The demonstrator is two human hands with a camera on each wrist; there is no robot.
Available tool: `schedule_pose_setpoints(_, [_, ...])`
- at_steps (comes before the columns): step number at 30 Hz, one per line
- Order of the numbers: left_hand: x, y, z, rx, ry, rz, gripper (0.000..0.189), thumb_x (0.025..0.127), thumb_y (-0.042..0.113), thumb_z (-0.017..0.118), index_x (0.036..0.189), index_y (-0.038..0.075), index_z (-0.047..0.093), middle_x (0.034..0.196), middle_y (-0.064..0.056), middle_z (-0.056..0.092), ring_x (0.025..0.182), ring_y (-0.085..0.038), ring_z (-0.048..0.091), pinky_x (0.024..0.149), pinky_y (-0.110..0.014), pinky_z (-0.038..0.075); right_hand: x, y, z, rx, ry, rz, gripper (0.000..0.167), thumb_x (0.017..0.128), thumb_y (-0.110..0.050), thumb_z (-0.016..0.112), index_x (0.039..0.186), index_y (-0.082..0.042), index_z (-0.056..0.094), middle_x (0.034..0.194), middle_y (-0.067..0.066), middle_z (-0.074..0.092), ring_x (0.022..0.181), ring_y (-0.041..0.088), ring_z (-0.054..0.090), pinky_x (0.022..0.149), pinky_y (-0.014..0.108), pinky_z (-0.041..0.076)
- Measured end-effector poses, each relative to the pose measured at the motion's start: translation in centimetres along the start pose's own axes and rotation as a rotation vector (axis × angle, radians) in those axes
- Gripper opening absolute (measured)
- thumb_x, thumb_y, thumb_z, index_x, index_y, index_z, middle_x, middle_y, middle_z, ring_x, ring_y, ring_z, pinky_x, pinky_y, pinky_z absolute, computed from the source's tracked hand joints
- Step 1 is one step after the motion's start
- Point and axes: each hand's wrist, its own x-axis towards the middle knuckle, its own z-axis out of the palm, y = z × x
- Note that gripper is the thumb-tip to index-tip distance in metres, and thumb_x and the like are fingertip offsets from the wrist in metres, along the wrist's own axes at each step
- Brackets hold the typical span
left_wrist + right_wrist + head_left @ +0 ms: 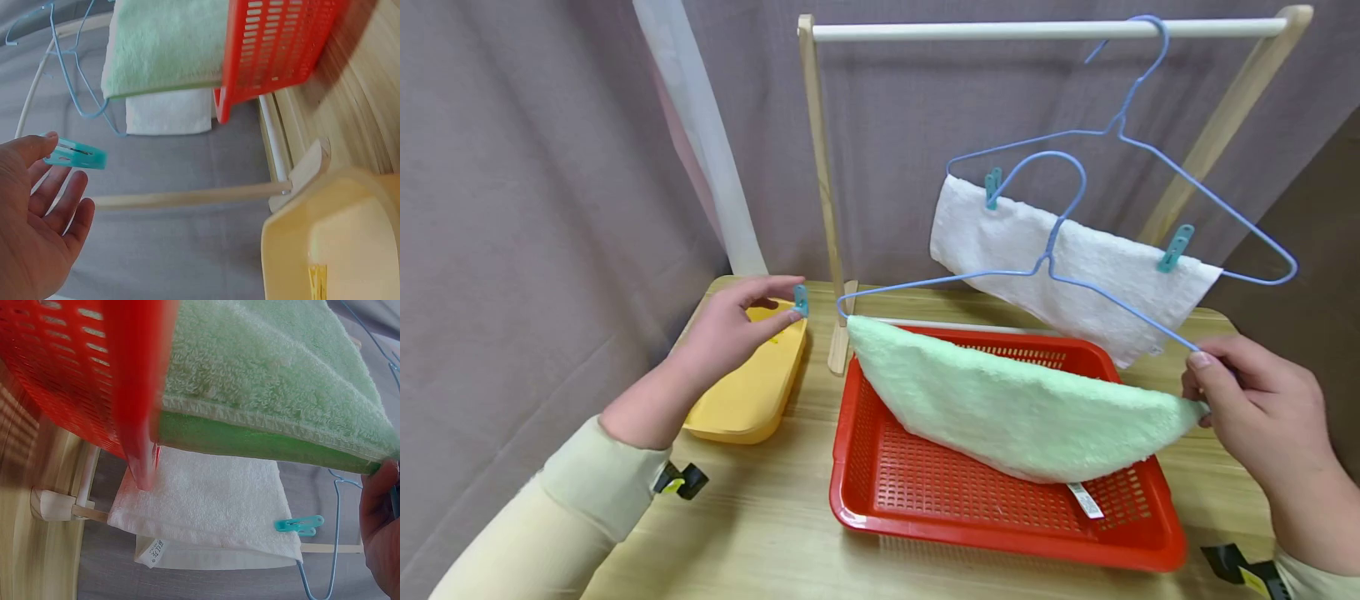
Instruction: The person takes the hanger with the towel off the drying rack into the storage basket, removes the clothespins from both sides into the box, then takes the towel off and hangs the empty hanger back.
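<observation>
Now, left of centre, the left hand (737, 321) pinches a teal clip (801, 301) in its fingers, with a yellow tray (748, 396) just below in the frame. Right of centre, a green towel (1022, 408) hangs on a blue hanger (1049, 246) over a red basket (1000, 546), and at the far right the fingers of the right hand (1262, 400) grip the hanger and the towel's end.

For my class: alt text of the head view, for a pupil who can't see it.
A person's right hand holds a blue hanger with a mint-green towel on it over a red basket, while the left hand pinches a teal clothespin. Behind, a white towel is clipped to another blue hanger on a rack; a yellow bin stands left of the basket.
</observation>
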Motion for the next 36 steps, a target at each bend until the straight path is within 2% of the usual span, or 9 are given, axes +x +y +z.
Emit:
schedule_pose_setpoints(4, [0.3, -0.7, -0.5, 0.084, -0.030, -0.019, 0.040, 0.092, 0.023, 0.072, 0.131, 0.020, 0.065, 0.123, 0.000, 0.068, 0.110, -0.026, 0.059, 0.088, -0.041, 0.051, -0.1, 0.0, -0.2, 0.002, -0.001, -0.002, 0.011, 0.094, 0.001, 0.061, 0.084, 0.001, 0.063, 0.066, -0.025, 0.055, 0.051, -0.005, 0.046, 0.046, 0.009, 0.040])
schedule_pose_setpoints(7, [0.6, -1.3, -0.9, 0.167, -0.062, -0.016, 0.039, 0.093, 0.022, 0.071, 0.132, 0.019, 0.065, 0.128, -0.001, 0.065, 0.113, -0.028, 0.056, 0.094, -0.045, 0.047, -0.1, 0.0, -0.2, 0.001, -0.002, -0.006, 0.010, 0.095, 0.000, 0.060, 0.086, 0.005, 0.062, 0.066, -0.025, 0.055, 0.051, -0.005, 0.046, 0.047, 0.009, 0.041])
schedule_pose_setpoints(14, [1.6, -3.0, -1.5, 0.346, -0.189, -0.024, 0.039, 0.094, 0.018, 0.068, 0.133, 0.016, 0.064, 0.133, -0.008, 0.061, 0.124, -0.028, 0.052, 0.105, -0.050, 0.041, -0.1, 0.1, -0.2, -0.004, 0.000, -0.007, 0.011, 0.094, 0.001, 0.061, 0.083, 0.001, 0.062, 0.065, -0.024, 0.054, 0.051, -0.004, 0.046, 0.046, 0.009, 0.040])
schedule_pose_setpoints(17, [2.1, -4.0, -1.6, 0.424, -0.249, 0.012, 0.039, 0.093, 0.013, 0.067, 0.132, 0.012, 0.065, 0.131, -0.011, 0.062, 0.124, -0.030, 0.054, 0.104, -0.049, 0.042, 0.0, 0.1, -0.1, -0.006, -0.014, -0.011, 0.012, 0.094, 0.001, 0.060, 0.082, -0.002, 0.063, 0.066, -0.022, 0.054, 0.051, -0.004, 0.046, 0.046, 0.010, 0.040])
schedule_pose_setpoints(22, [3.2, -5.6, -1.2, 0.551, -0.327, 0.121, 0.037, 0.088, 0.007, 0.069, 0.124, 0.007, 0.069, 0.121, -0.013, 0.066, 0.112, -0.030, 0.060, 0.096, -0.046, 0.048, 0.1, 0.1, -0.1, -0.010, -0.020, -0.024, 0.014, 0.094, 0.000, 0.060, 0.081, -0.004, 0.063, 0.066, -0.021, 0.054, 0.051, -0.004, 0.046, 0.046, 0.010, 0.040])
schedule_pose_setpoints(24, [3.7, -6.2, -1.1, 0.596, -0.367, 0.136, 0.036, 0.087, 0.006, 0.070, 0.123, 0.005, 0.069, 0.118, -0.014, 0.066, 0.109, -0.031, 0.061, 0.094, -0.046, 0.049, 0.2, 0.1, -0.1, -0.013, -0.020, -0.029, 0.013, 0.094, 0.000, 0.060, 0.081, -0.003, 0.063, 0.066, -0.022, 0.054, 0.050, -0.004, 0.046, 0.045, 0.010, 0.040])
schedule_pose_setpoints(28, [4.3, -7.0, -0.7, 0.645, -0.447, 0.087, 0.035, 0.086, 0.003, 0.068, 0.121, 0.003, 0.070, 0.117, -0.015, 0.067, 0.110, -0.033, 0.062, 0.095, -0.047, 0.048, 0.4, 0.1, -0.1, -0.011, -0.026, -0.029, 0.013, 0.094, 0.001, 0.060, 0.081, -0.003, 0.063, 0.067, -0.022, 0.054, 0.051, -0.004, 0.046, 0.046, 0.010, 0.040])
schedule_pose_setpoints(32, [4.9, -8.0, -0.3, 0.670, -0.499, 0.036, 0.034, 0.084, -0.001, 0.066, 0.117, 0.004, 0.072, 0.116, -0.013, 0.069, 0.109, -0.031, 0.063, 0.096, -0.047, 0.049, 0.4, 0.3, 0.1, 0.003, -0.037, -0.035, 0.012, 0.094, 0.001, 0.060, 0.082, -0.002, 0.062, 0.068, -0.022, 0.054, 0.052, -0.004, 0.046, 0.047, 0.010, 0.040])
schedule_pose_setpoints(36, [5.4, -9.1, 0.1, 0.718, -0.563, 0.048, 0.032, 0.081, -0.002, 0.067, 0.112, 0.005, 0.074, 0.111, -0.010, 0.071, 0.103, -0.029, 0.065, 0.092, -0.047, 0.050, 0.4, 0.4, 0.2, 0.000, -0.036, -0.032, 0.013, 0.094, 0.001, 0.060, 0.082, -0.002, 0.063, 0.068, -0.021, 0.054, 0.053, -0.004, 0.045, 0.047, 0.010, 0.040])
